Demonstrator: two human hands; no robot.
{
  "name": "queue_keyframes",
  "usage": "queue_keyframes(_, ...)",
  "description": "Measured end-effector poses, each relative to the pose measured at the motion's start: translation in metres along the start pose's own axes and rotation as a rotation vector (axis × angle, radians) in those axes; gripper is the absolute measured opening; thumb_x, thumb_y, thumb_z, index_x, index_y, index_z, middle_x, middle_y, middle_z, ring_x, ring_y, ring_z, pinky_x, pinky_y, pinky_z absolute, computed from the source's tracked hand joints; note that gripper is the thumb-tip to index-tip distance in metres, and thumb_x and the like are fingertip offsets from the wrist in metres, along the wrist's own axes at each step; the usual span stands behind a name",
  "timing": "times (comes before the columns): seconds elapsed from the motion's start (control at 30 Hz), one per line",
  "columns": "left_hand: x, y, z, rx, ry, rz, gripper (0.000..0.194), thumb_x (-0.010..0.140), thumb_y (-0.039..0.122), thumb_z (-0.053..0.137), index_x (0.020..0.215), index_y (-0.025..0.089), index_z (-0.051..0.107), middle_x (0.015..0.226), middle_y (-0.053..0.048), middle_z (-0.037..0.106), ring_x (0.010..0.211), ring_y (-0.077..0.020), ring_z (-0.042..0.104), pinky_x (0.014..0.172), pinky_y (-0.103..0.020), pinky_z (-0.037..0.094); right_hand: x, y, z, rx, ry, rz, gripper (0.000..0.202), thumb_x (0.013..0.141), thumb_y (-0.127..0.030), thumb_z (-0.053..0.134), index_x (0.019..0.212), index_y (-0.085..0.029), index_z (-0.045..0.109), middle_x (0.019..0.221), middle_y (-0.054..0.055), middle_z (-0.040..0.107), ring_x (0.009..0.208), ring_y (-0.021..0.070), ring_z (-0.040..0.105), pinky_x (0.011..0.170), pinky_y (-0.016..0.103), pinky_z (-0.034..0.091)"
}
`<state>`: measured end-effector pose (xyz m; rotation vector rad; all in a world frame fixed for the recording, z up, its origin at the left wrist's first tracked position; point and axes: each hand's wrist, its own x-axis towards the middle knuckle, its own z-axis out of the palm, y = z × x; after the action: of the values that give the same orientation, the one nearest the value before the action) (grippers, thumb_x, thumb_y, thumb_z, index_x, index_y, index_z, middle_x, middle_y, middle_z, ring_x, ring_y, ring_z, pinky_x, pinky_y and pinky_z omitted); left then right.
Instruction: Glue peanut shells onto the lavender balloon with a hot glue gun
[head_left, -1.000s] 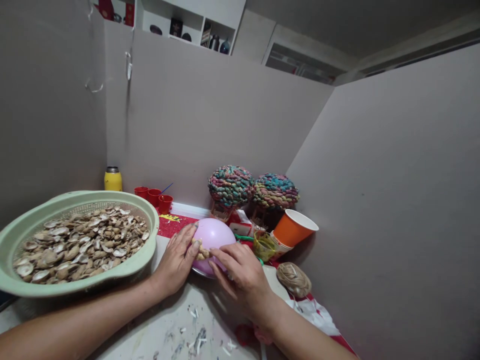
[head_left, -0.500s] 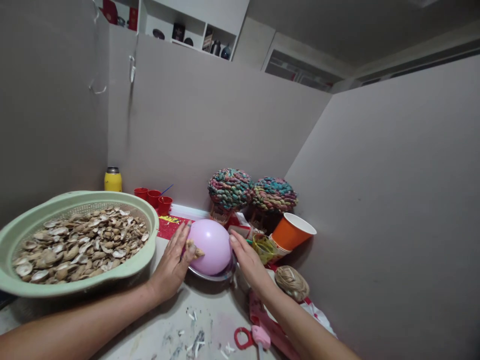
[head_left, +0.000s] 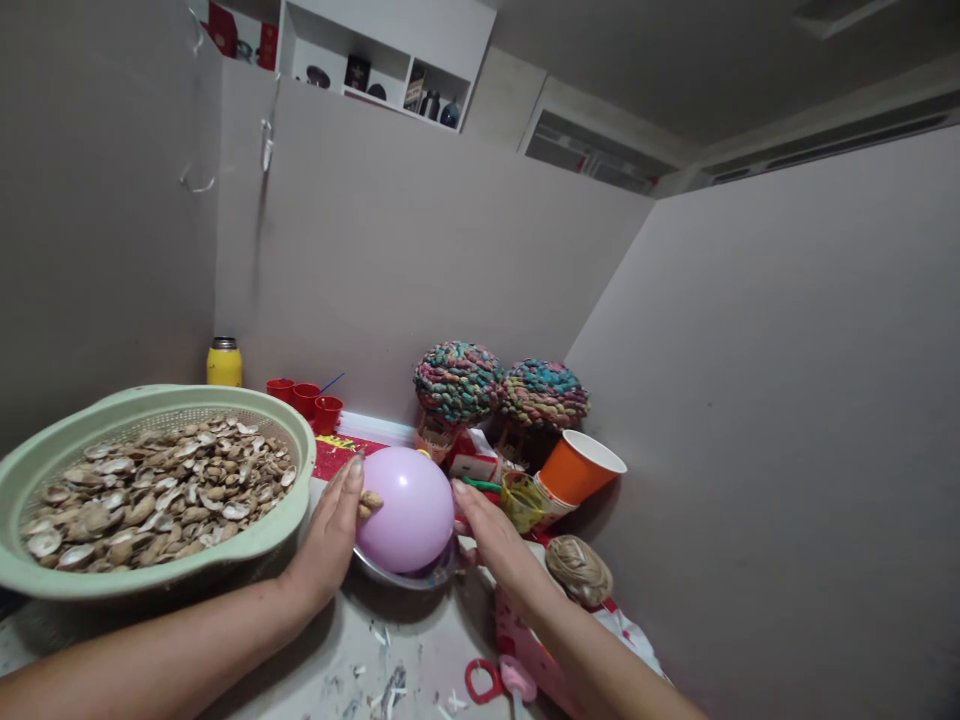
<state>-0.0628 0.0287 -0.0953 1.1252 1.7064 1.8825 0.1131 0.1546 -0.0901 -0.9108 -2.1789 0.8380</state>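
Observation:
A pink-purple balloon (head_left: pixel 406 512) rests in a shallow metal bowl (head_left: pixel 411 581), clasped between my two hands. My left hand (head_left: pixel 335 525) lies along its left side with the fingers pointing up. Against the right side press the fingertips of my right hand (head_left: pixel 486 528); its lower fingers are partly hidden behind the bowl's edge. A few peanut shells (head_left: pixel 369 503) sit on the balloon's left side, partly covered by my left hand. A small yellow bit (head_left: pixel 424 454) shows at the balloon's top.
A green basket (head_left: pixel 306 470) of shells stands left, near a yellow bottle (head_left: pixel 224 364) and red cups (head_left: pixel 328 414). Behind are two multicoloured domed pieces (head_left: pixel 459 382). To the right are an orange paper cup (head_left: pixel 574 470), twine (head_left: pixel 579 570), red-handled scissors (head_left: pixel 484 692) and a pink glue gun (head_left: pixel 517 678).
The balloon has turned between my hands: its shells have swung left and a yellow bit has appeared on top. Balloon, bowl and both hands now sit slightly lower and further left in view.

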Motion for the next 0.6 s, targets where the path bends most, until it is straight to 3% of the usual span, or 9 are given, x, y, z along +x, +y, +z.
queue_keyframes(0.13,-0.003,0.001,-0.004,0.012,0.025,-0.001,0.06,0.096,0.059,0.032,0.123,0.016,0.065,0.09,-0.008,0.073,0.088,-0.0231,0.071,0.084,-0.039,0.056,-0.009,0.0,-0.006,-0.041,-0.011,-0.05,0.05,0.099,-0.055,0.035,0.12,-0.022,0.065,0.103,0.009,0.075,0.075,0.0239,0.072,0.062,0.04,0.059)
queue_keyframes(0.2,-0.003,-0.006,-0.004,0.024,0.023,0.001,0.057,0.095,0.057,0.035,0.123,0.017,0.065,0.103,-0.01,0.073,0.104,-0.0254,0.068,0.093,-0.042,0.053,-0.01,-0.002,-0.012,-0.073,0.013,-0.097,0.046,0.097,-0.054,0.041,0.116,-0.021,0.067,0.103,0.011,0.074,0.084,0.0272,0.071,0.073,0.046,0.058)
queue_keyframes(0.3,-0.003,-0.019,-0.002,0.047,0.007,-0.023,0.054,0.095,0.053,0.036,0.124,0.016,0.064,0.129,-0.015,0.065,0.13,-0.0292,0.052,0.105,-0.048,0.045,-0.012,-0.015,-0.022,-0.112,0.096,-0.187,0.041,0.095,-0.05,0.049,0.115,-0.019,0.066,0.116,0.015,0.069,0.108,0.032,0.063,0.093,0.053,0.048)
queue_keyframes(0.37,-0.004,-0.024,-0.001,0.062,-0.012,-0.044,0.054,0.096,0.051,0.036,0.127,0.015,0.062,0.138,-0.015,0.058,0.138,-0.0292,0.042,0.11,-0.05,0.039,-0.019,-0.03,-0.022,-0.128,0.156,-0.331,0.031,0.096,-0.041,0.053,0.114,-0.019,0.064,0.117,0.014,0.067,0.11,0.0293,0.06,0.095,0.049,0.047)
queue_keyframes(0.43,-0.005,-0.027,0.0,0.073,-0.037,-0.053,0.055,0.096,0.049,0.034,0.13,0.014,0.059,0.142,-0.015,0.056,0.14,-0.0276,0.04,0.114,-0.049,0.034,-0.028,-0.049,-0.014,-0.178,0.198,-0.627,0.02,0.095,-0.026,0.058,0.113,-0.019,0.063,0.108,0.012,0.068,0.101,0.0256,0.062,0.088,0.043,0.049)
queue_keyframes(0.5,-0.005,-0.028,0.0,0.083,-0.057,-0.047,0.057,0.096,0.048,0.032,0.132,0.011,0.056,0.143,-0.015,0.055,0.14,-0.026,0.04,0.117,-0.048,0.029,-0.037,-0.066,-0.001,-0.265,0.163,-0.846,0.023,0.092,-0.014,0.059,0.115,-0.017,0.061,0.103,0.011,0.067,0.093,0.0235,0.06,0.082,0.04,0.048)
queue_keyframes(0.6,-0.004,-0.028,0.0,0.095,-0.065,-0.029,0.058,0.096,0.047,0.031,0.133,0.01,0.055,0.143,-0.015,0.055,0.141,-0.0246,0.039,0.12,-0.048,0.021,-0.044,-0.083,0.021,-0.363,0.115,-0.957,0.018,0.093,-0.01,0.056,0.108,-0.015,0.063,0.091,0.009,0.066,0.08,0.0217,0.057,0.072,0.038,0.045)
